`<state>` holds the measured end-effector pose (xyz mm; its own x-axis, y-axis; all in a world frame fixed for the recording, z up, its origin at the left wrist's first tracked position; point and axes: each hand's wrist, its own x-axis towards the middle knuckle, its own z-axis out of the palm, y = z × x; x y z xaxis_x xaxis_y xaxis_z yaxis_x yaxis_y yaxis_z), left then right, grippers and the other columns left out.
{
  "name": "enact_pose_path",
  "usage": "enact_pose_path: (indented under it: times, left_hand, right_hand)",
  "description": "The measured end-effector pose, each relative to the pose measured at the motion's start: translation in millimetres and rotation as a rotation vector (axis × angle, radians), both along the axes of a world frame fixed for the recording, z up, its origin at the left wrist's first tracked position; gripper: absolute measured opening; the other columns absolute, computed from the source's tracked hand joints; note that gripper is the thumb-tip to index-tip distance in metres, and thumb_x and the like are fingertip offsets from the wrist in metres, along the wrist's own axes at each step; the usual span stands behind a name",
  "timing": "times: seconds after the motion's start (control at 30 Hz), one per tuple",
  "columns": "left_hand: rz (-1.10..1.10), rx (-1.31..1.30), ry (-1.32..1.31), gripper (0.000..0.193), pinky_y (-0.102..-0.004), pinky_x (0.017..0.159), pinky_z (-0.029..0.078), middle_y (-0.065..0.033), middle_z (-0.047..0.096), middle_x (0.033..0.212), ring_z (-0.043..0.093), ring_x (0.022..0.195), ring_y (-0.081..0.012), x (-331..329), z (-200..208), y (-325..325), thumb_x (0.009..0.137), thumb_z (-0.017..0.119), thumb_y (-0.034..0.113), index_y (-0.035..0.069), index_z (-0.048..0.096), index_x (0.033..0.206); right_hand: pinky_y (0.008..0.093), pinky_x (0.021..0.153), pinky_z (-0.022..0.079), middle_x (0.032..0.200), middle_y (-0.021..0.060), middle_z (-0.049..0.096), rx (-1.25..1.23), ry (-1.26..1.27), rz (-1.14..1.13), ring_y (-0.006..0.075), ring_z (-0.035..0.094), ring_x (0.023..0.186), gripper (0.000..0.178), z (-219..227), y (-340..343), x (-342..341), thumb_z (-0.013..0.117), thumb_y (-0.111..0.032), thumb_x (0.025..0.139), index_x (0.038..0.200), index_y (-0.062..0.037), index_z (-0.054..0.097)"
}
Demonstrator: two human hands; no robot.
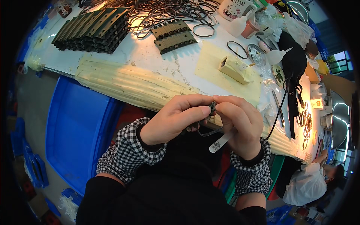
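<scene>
Both my hands meet just off the table's near edge, in checked sleeve covers. Between their fingertips is a small dark piece [212, 107], mostly hidden, its kind unclear. My left hand [173, 117] pinches it from the left with thumb and forefinger. My right hand [242, 122] closes on it from the other side. A thin dark cord [209, 133] loops beneath the fingers. Out of my right palm sticks a pale, flat, round-ended strip [220, 142], held by the curled lower fingers.
Stacked dark-green and tan slotted strips [93, 28] stand at the far left, beside tangled dark loops [168, 13]. Two more slotted strips [174, 37] lie nearer. A tape-wrapped block [234, 70], squeeze bottles [277, 56] and a mug [233, 9] sit rightward. A blue bin [75, 131] stands below left.
</scene>
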<state>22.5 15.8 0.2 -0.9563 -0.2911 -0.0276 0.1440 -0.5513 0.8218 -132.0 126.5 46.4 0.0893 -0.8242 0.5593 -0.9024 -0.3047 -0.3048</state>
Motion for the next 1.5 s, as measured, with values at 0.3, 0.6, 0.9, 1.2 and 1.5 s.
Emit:
enact_pose_path:
  times: [0.3, 0.6, 0.9, 1.2, 1.5]
  left_hand:
    - [-0.032, -0.05, 0.008, 0.046, -0.023, 0.071, 0.046, -0.0048, 0.059, 0.102, 0.053, 0.086, -0.008, 2.1, -1.6, -2.3, 0.095, 0.049, 0.022, -0.003, 0.048, 0.134]
    - [0.016, -0.063, 0.122, 0.041, -0.0264, 0.091, 0.045, -0.0087, 0.06, 0.116, 0.056, 0.105, -0.0111, -2.9, -3.2, 4.0, 0.092, 0.059, 0.01, -0.005, 0.051, 0.129]
    - [-0.001, -0.127, 0.106, 0.04, -0.0254, 0.091, 0.045, -0.0085, 0.06, 0.115, 0.056, 0.105, -0.0108, -5.2, -9.0, 2.5, 0.092, 0.059, 0.01, -0.005, 0.051, 0.128]
    - [-0.108, -0.014, -0.029, 0.045, -0.0197, 0.068, 0.044, -0.0036, 0.06, 0.099, 0.051, 0.078, -0.0055, -2.1, 1.7, -5.5, 0.093, 0.055, 0.013, -0.003, 0.047, 0.133]
    - [-0.028, -0.083, -0.03, 0.047, -0.0206, 0.072, 0.045, -0.0052, 0.061, 0.106, 0.054, 0.085, -0.0065, -1.4, 3.2, -1.2, 0.093, 0.055, 0.012, -0.003, 0.044, 0.136]
  right_hand:
    - [0.0325, 0.058, 0.05, 0.087, 0.0115, 0.066, -0.02, -0.242, -0.047, 0.0274, 0.065, 0.071, 0.016, -4.4, -3.5, 7.5, 0.069, -0.002, 0.078, 0.092, -0.0043, 0.06]
    - [0.0327, 0.06, 0.05, 0.087, 0.0099, 0.066, 0.092, -0.033, -0.007, 0.0256, 0.064, 0.072, 0.026, 16.3, 2.6, 1.5, 0.068, 0.002, 0.069, 0.092, -0.0049, 0.06]
    - [0.0316, 0.064, 0.052, 0.091, 0.0104, 0.068, 0.075, -0.022, 0.038, 0.0234, 0.066, 0.073, 0.03, 11.6, 4.3, -2.8, 0.066, 0.003, 0.064, 0.093, -0.0027, 0.06]
    - [0.0302, 0.062, 0.052, 0.098, 0.0143, 0.07, -0.015, -0.058, -0.01, 0.0241, 0.067, 0.072, 0.027, -2.3, 9.0, -2.5, 0.069, 0.004, 0.069, 0.095, -0.0024, 0.063]
    - [0.0312, 0.069, 0.055, 0.094, 0.0161, 0.069, 0.004, -0.312, -0.085, 0.0276, 0.069, 0.083, 0.016, -6.8, 7.4, 5.9, 0.07, 0.002, 0.079, 0.094, -0.0016, 0.063]
